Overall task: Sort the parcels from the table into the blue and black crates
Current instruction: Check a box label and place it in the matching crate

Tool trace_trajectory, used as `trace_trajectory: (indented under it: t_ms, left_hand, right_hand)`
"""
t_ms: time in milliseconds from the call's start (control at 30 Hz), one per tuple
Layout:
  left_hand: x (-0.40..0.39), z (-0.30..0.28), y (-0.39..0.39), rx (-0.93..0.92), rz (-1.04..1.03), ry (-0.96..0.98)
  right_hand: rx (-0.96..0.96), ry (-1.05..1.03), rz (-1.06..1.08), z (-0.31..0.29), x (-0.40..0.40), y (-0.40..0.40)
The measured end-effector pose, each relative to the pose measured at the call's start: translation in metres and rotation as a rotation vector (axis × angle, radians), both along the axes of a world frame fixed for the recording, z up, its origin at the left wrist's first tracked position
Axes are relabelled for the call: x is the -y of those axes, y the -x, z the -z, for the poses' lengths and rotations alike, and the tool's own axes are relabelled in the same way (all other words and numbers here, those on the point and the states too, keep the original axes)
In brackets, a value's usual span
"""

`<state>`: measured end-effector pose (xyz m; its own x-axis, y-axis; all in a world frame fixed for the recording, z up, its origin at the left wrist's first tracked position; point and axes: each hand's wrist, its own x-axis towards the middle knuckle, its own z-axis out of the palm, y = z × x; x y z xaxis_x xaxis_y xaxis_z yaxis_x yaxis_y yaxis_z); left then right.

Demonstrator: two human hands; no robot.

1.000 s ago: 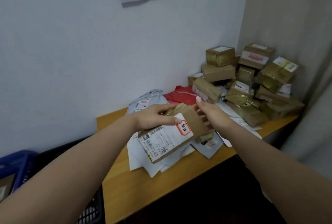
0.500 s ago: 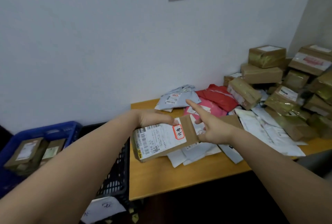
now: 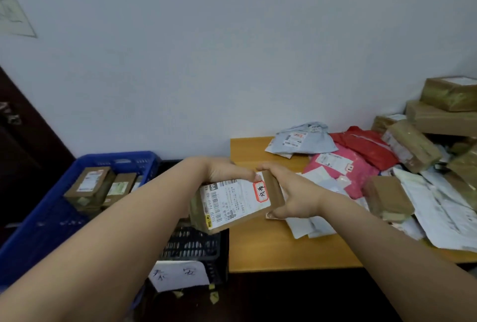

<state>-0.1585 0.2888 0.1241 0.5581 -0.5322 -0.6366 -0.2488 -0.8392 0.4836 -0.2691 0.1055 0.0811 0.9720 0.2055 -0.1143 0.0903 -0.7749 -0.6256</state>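
A brown cardboard parcel [image 3: 233, 204] with a white shipping label and a red-framed sticker hangs over the left edge of the wooden table [image 3: 271, 252], partly above the black crate [image 3: 192, 244]. My left hand [image 3: 224, 170] grips its top left edge. My right hand [image 3: 289, 196] grips its right end, thumb below and fingers over the top. The blue crate [image 3: 44, 218] stands on the left of the black one and holds several brown boxes [image 3: 90, 187].
Soft mailers in grey [image 3: 300, 138], pink [image 3: 338, 169] and red [image 3: 366, 144] lie on the table with white bags. A small brown box [image 3: 388, 196] and a stack of taped cartons [image 3: 444, 112] fill the right side. A handwritten paper tag [image 3: 179, 275] hangs on the black crate.
The view has swung left, bringing both crates into sight. The parcel has travelled left off the pile toward the crates, and my right hand has closed on its right end again.
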Motion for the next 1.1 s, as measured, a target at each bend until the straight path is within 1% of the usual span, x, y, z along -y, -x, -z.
trace_trajectory:
  t_ms: [33, 100, 167, 233, 300, 367, 533, 633, 700, 800, 1100]
  left_hand:
    - [-0.018, 0.001, -0.004, 0.045, -0.064, 0.054]
    - [-0.059, 0.004, -0.016, 0.293, -0.246, 0.229]
    - [-0.106, 0.005, -0.031, 0.526, -0.433, 0.397]
    - [-0.154, 0.009, -0.043, 0.613, -0.574, 0.469]
    - [-0.197, 0.019, -0.051, 0.614, -0.65, 0.48]
    - [-0.234, 0.029, -0.053, 0.59, -0.665, 0.485]
    - [-0.293, 0.042, -0.05, 0.491, -0.58, 0.578]
    - [-0.317, 0.046, -0.052, 0.46, -0.578, 0.654]
    - [-0.332, 0.049, -0.056, 0.431, -0.599, 0.688]
    - [-0.357, 0.058, -0.065, 0.398, -0.633, 0.686]
    - [-0.419, 0.09, -0.097, 0.31, -0.684, 0.64]
  right_hand:
    - [0.026, -0.002, 0.006, 0.001, -0.016, -0.006]
    - [0.055, 0.025, 0.029, 0.003, -0.049, -0.019]
    - [0.09, 0.011, 0.12, 0.009, -0.085, -0.034]
    - [0.126, -0.058, 0.282, 0.014, -0.122, -0.049]
    - [0.185, -0.11, 0.416, 0.018, -0.16, -0.064]
    - [0.244, -0.092, 0.481, 0.021, -0.195, -0.079]
    - [0.364, -0.028, 0.55, 0.026, -0.274, -0.1]
    - [0.4, 0.008, 0.547, 0.028, -0.308, -0.11]
    - [0.408, 0.022, 0.531, 0.029, -0.326, -0.118]
    - [0.4, 0.011, 0.493, 0.031, -0.353, -0.133]
    - [0.278, -0.07, 0.468, 0.05, -0.42, -0.186]
